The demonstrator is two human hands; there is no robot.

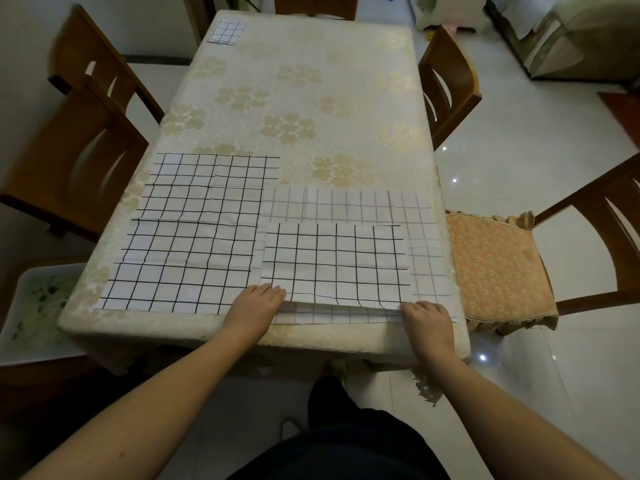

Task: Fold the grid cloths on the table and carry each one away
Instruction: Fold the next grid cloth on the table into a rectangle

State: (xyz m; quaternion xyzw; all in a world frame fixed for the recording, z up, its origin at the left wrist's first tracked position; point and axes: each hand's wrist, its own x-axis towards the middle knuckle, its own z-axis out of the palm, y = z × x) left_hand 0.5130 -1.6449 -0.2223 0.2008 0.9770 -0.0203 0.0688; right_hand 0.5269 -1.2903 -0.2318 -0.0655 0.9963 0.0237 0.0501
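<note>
Head view: partly folded grid cloth [346, 258] lies at the near right corner of the table [311, 81], its bold-lined flap doubled over a paler layer that shows behind, to the right & along the near edge. Left hand [258, 304] has fingers on the flap's near left corner; right hand [427, 315] is at the near right corner. Both look to be pinching the folded edge, thumbs hidden under it, so grip is prob. a light pinch, not certain.

Progress, as I judge it: early-mid. This cloth has one fold started, needs more folds, then carrying off. Second grid cloth [194, 233] lies flat & open w/ creases, just left of the first, their edges touching or overlapping slightly; untouched so far. Small folded grid cloth [227, 32] sits at the far left corner, well apart; looks finished, maybe the drop spot, can't tell.

Table wears a cream tablecloth w/ gold flower print, hanging over the edges. Wooden chairs [79, 157] on both sides; the near right one has an orange patterned seat cushion [498, 268]. White tub [34, 306] w/ greenish bits sits at lower left. Floor is glossy pale tile w/ light reflections. Person's dark trousers show at bottom.
</note>
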